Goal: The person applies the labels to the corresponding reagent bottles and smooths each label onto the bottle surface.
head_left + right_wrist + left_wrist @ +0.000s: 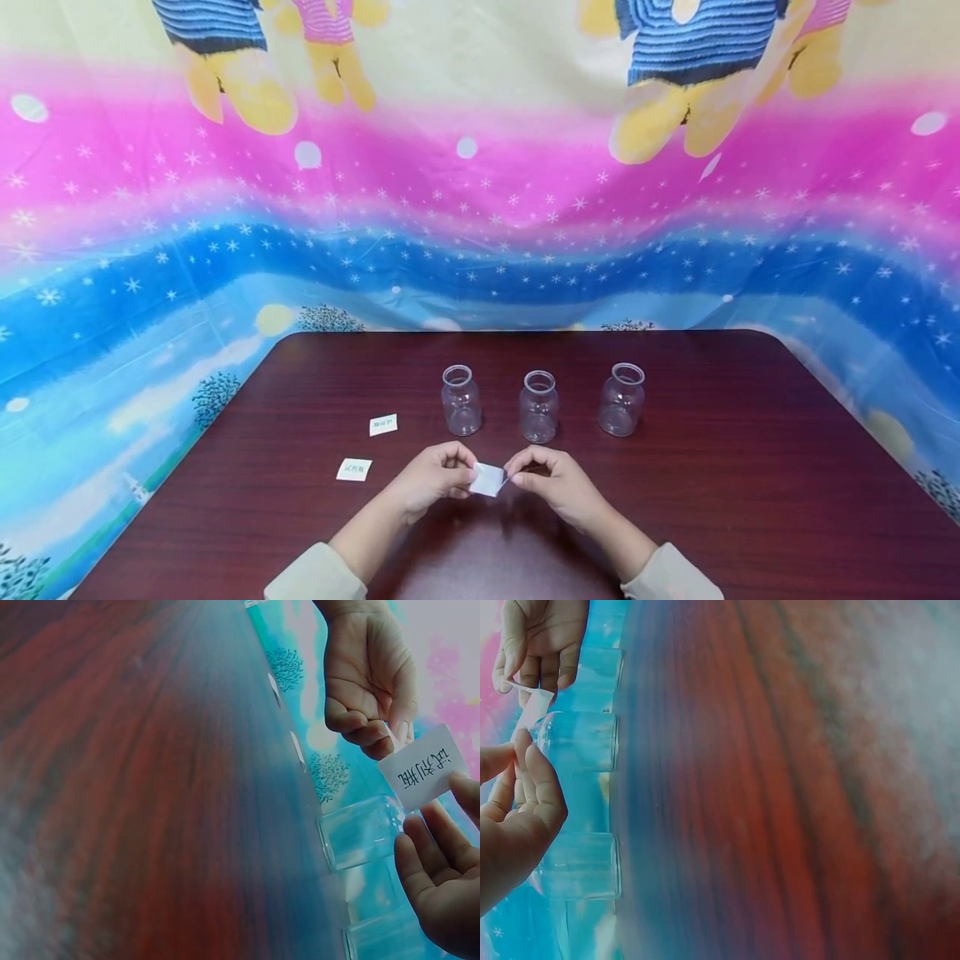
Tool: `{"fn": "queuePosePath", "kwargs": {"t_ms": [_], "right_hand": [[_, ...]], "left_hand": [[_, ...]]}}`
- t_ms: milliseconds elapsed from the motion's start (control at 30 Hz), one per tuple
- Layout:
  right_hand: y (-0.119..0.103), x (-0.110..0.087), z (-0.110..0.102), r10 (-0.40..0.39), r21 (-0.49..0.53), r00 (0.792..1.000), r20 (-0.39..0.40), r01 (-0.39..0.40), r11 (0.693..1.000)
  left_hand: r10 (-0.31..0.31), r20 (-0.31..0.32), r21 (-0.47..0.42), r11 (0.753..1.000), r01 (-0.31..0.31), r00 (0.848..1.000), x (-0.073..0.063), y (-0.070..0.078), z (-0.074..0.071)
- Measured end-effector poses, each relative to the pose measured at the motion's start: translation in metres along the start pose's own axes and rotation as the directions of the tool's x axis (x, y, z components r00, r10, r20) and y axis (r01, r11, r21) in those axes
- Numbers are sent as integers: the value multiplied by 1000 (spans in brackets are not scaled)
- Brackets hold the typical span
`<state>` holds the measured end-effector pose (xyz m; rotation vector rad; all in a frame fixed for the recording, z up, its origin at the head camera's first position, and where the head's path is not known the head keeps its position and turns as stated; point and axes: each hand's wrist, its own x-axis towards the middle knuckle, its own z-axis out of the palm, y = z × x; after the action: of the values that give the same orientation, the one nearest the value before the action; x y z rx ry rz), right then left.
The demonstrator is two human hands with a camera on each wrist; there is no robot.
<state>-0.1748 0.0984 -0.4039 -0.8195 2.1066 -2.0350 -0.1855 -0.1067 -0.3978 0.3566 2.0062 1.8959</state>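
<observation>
In the head view, a small white paper label (487, 480) is held between both hands, above the front part of the table. My left hand (437, 481) pinches its left end between thumb and fingers. At the other end, the thumb and forefinger of my right hand (551, 482) pinch the edge, where a thin flap stands up from the label. Dark printed characters show on the label (424, 769) in the right wrist view. Just beyond the hands stand three clear glass jars, upright and without lids: a left jar (461, 408), a middle jar (539, 414) and a right jar (622, 407).
Two more printed labels lie on the table left of the hands, a nearer one (354, 469) and a farther one (383, 425). The dark red wooden table (750, 467) ends against a colourful patterned curtain (495, 208) at the back.
</observation>
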Motion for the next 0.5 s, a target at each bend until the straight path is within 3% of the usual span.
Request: {"fn": "queuePosePath", "kwargs": {"t_ms": [233, 500], "right_hand": [[1, 2, -1, 57, -23, 998, -8, -57, 998], [3, 2, -2, 89, -18, 996, -13, -89, 996]], "left_hand": [[-7, -7, -1, 1000, 7, 1000, -2, 1, -2], [-57, 18, 22, 998, 56, 998, -3, 2, -3]]}}
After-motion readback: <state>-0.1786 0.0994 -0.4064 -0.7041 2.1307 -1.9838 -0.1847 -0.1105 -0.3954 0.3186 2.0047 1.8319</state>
